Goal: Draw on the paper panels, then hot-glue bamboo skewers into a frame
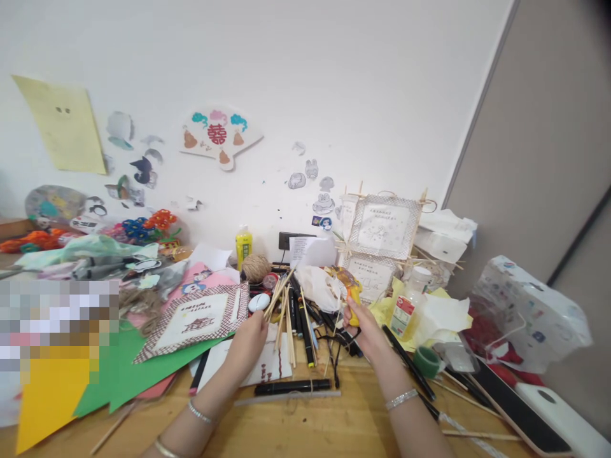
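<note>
My left hand [251, 340] is closed at the lower ends of thin wooden sticks [280, 294] that slant up to the right; its fingertips are partly hidden. A white oval object [259, 302] lies just beyond it. My right hand [365, 327] is wrapped around a yellow-handled tool [354, 298], which may be a glue gun; its front end is hard to make out against the clutter. Between the hands lie more loose sticks [291, 331] and several black markers [305, 334]. A black marker [293, 387] lies crosswise nearer to me.
At left are a framed drawing [195, 321] and green paper [138, 372]. Behind stand a twine ball [256, 268], a yellow bottle [244, 245] and stick-framed pictures [382, 226]. A clear bottle [410, 302], green tape roll [426, 361] and phone [515, 407] are at right.
</note>
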The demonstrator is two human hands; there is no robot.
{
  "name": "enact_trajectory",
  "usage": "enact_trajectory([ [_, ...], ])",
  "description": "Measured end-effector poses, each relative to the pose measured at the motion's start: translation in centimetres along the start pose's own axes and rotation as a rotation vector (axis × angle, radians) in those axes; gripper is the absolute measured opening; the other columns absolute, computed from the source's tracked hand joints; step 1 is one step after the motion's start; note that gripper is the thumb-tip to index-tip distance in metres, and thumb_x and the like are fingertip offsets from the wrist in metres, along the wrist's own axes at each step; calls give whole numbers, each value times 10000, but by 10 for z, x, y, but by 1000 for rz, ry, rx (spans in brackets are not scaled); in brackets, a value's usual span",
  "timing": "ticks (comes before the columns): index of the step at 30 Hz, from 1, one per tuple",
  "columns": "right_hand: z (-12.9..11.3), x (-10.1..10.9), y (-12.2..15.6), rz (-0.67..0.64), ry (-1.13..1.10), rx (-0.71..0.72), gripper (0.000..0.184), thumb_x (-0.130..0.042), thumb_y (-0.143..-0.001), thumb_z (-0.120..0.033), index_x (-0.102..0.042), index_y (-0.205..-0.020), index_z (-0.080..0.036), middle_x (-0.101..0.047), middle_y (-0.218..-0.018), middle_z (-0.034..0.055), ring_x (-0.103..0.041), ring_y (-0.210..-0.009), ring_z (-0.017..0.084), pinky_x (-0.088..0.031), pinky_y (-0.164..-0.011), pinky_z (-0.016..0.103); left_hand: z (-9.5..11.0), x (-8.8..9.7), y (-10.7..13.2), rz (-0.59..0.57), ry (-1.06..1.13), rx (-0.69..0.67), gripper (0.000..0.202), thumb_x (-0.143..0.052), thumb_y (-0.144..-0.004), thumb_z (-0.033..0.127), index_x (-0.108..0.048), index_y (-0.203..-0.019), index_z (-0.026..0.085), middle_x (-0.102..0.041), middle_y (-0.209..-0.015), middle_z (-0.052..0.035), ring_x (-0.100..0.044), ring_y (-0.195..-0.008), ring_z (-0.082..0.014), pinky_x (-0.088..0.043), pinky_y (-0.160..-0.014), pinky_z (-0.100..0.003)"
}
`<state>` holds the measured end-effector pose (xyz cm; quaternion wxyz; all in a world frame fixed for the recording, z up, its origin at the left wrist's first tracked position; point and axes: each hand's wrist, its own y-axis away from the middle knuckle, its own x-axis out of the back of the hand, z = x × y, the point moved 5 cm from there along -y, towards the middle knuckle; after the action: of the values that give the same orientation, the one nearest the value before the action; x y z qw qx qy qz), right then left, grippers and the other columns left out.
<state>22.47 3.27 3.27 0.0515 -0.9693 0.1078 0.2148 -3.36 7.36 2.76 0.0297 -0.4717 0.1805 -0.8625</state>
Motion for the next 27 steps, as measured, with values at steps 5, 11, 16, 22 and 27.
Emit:
enact_trajectory([
  [5, 2, -16, 7, -103, -123, -5, 390, -768, -608, -477, -511, -762, -228, -469, -584, -75, -466, -525, 71, -450, -514, 189, 9, 2, 0, 39, 613, 62, 290, -446, -788, 350, -235, -630, 230, -458, -564, 54, -412, -408, -93, -286, -444, -227],
  [11, 6, -33, 18, -198, -133, -8, 468, -739, -637, -504, -549, -971, -238, -639, -1028, 39, -606, -800, 138, -519, -684, 277, 42, -18, 18, -261, 1151, 47, 423, -570, -716, 496, -251, -683, 220, -529, -616, 78, -340, -279, -15, -158, -351, -168],
  [16, 4, -45, 26, -301, -128, 60, 423, -672, -729, -484, -568, -1071, -259, -603, -1156, 55, -588, -768, 130, -511, -710, 303, 61, -35, 38, -556, 1233, 20, 450, -610, -729, 509, -267, -715, 219, -546, -587, 82, -354, -255, -14, -112, -311, -153],
  [22, 7, -45, 27, -338, -31, 85, 393, -629, -767, -486, -592, -1071, -239, -639, -972, 42, -548, -687, 123, -473, -662, 276, 70, -47, 56, -796, 1154, 47, 395, -409, -828, 604, -382, -863, 212, -530, -490, 80, -428, -260, -69, -123, -271, -159],
  [27, 10, -49, 28, -410, 104, 103, 320, -606, -775, -501, -607, -908, -210, -635, -863, 34, -549, -649, 123, -450, -656, 277, 65, -58, 56, -802, 1115, 75, 395, -502, -776, 585, -401, -803, 203, -562, -516, 61, -501, -325, -91, -277, -319, -173],
])
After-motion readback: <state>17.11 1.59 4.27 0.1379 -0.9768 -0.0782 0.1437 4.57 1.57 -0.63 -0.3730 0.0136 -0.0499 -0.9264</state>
